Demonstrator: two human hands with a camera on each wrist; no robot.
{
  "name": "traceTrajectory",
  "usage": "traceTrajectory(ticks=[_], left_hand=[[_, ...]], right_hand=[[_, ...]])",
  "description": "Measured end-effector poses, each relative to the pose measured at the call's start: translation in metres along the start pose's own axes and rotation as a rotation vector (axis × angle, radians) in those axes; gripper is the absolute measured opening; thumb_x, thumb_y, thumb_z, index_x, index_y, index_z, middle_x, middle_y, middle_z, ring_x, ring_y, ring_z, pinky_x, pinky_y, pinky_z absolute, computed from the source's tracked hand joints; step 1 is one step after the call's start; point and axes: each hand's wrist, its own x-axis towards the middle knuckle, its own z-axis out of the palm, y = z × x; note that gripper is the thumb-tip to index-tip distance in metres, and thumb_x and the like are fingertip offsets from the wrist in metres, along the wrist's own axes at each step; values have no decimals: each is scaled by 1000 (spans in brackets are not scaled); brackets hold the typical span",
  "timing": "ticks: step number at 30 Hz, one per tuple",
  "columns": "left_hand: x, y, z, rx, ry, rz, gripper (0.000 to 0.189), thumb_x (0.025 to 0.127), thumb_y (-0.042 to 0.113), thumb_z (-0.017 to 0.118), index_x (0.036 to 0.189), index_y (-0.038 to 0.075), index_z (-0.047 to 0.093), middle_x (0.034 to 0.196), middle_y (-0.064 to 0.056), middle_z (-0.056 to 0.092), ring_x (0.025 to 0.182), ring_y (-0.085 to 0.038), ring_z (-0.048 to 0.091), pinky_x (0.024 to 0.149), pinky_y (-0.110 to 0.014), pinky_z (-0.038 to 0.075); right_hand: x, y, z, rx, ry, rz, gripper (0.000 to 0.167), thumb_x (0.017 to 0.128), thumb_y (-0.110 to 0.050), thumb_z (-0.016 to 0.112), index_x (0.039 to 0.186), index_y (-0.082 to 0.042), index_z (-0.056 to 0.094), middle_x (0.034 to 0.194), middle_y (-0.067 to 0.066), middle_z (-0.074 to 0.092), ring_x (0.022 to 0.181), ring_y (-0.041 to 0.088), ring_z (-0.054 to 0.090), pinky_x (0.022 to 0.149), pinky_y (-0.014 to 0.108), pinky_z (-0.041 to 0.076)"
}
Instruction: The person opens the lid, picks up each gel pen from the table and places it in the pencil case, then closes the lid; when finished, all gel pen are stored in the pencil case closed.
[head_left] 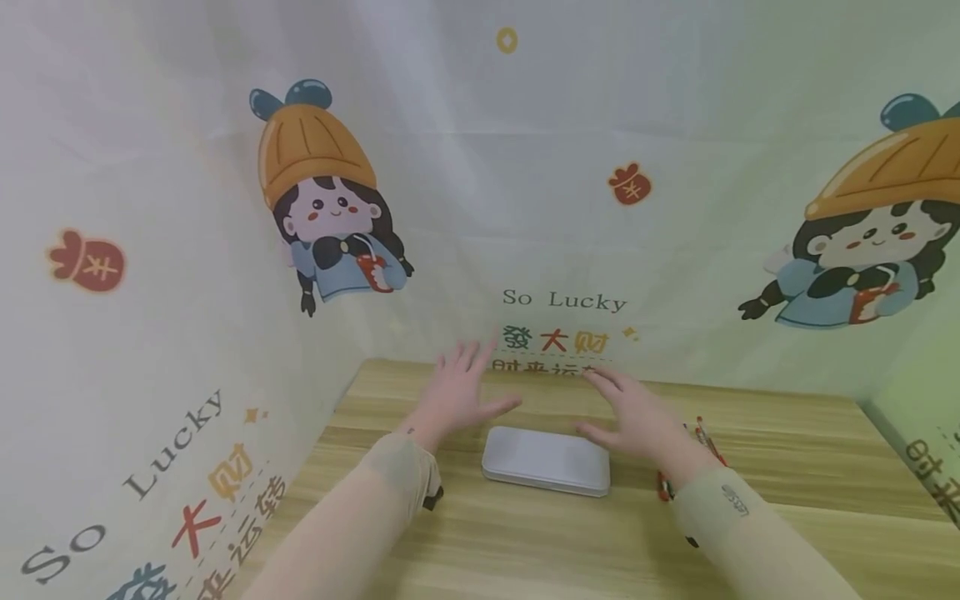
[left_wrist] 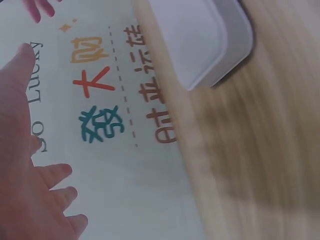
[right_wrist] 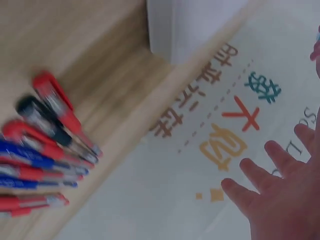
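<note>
A flat, pale, closed case point(head_left: 546, 458) with rounded corners lies on the wooden table. My left hand point(head_left: 456, 393) hovers above and behind its left end, fingers spread and thumb toward the case. Over the right end is my right hand point(head_left: 636, 417), its fingers extended and nothing in its grasp. In the left wrist view, one corner of the case point(left_wrist: 210, 45) shows well apart from the fingers. Several pens, among them a red pen point(right_wrist: 60, 107), a black pen point(right_wrist: 45, 120) and a blue pen point(right_wrist: 30, 155), lie side by side near my right forearm, which partly hides them in the head view.
The wooden table point(head_left: 795, 467) ends at the back against a pale printed cloth point(head_left: 465, 208) with cartoon figures and lettering. More of this cloth hangs along the left and right sides.
</note>
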Motion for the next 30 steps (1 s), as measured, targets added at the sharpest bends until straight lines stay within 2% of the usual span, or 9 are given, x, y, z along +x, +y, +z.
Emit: traceTrajectory(ticks=[3, 10, 14, 19, 22, 25, 30], left_hand=[[-6, -4, 11, -77, -22, -3, 112, 97, 75, 67, 179, 23, 12, 184, -18, 23, 172, -47, 16, 141, -67, 16], [-19, -12, 38, -216, -50, 20, 114, 93, 73, 74, 178, 21, 20, 182, -16, 29, 168, -45, 30, 139, -68, 26], [-27, -16, 54, -297, -101, 3, 117, 89, 77, 76, 177, 21, 23, 184, -14, 27, 170, -44, 25, 139, -67, 27], [-38, -18, 68, -410, -150, -10, 119, 85, 70, 85, 177, 22, 25, 184, -12, 26, 172, -42, 19, 140, -66, 23], [-41, -19, 76, -435, -165, -15, 123, 83, 68, 88, 177, 22, 25, 184, -10, 26, 173, -41, 18, 141, -64, 20], [-41, -20, 86, -458, -169, -19, 126, 79, 66, 92, 177, 21, 26, 184, -14, 26, 172, -43, 18, 140, -66, 21], [-47, -23, 96, -505, -167, -55, 128, 74, 64, 96, 176, 25, 30, 183, -18, 28, 170, -46, 22, 138, -70, 25]], right_hand=[[-7, 0, 14, 24, -36, -15, 87, 99, -61, 75, 168, -17, 46, 169, 23, 50, 150, 51, 54, 119, 72, 52], [-18, -1, 34, 120, -110, -4, 84, 97, -59, 78, 166, -20, 50, 168, 23, 50, 151, 52, 52, 119, 73, 51], [-23, 0, 43, 121, -138, -16, 83, 95, -56, 82, 163, -16, 54, 166, 27, 50, 150, 54, 52, 120, 73, 50], [-28, 3, 55, 116, -155, -8, 83, 90, -53, 88, 158, -16, 59, 166, 29, 50, 150, 55, 51, 121, 74, 48], [-30, 5, 59, 121, -169, 16, 81, 88, -52, 89, 157, -18, 61, 168, 27, 48, 151, 54, 50, 122, 74, 48], [-32, 7, 62, 134, -174, 25, 79, 87, -50, 90, 155, -20, 63, 169, 25, 48, 151, 53, 51, 122, 73, 47], [-35, 10, 69, 151, -175, 3, 74, 88, -46, 90, 153, -20, 66, 166, 23, 52, 148, 50, 55, 122, 70, 50]])
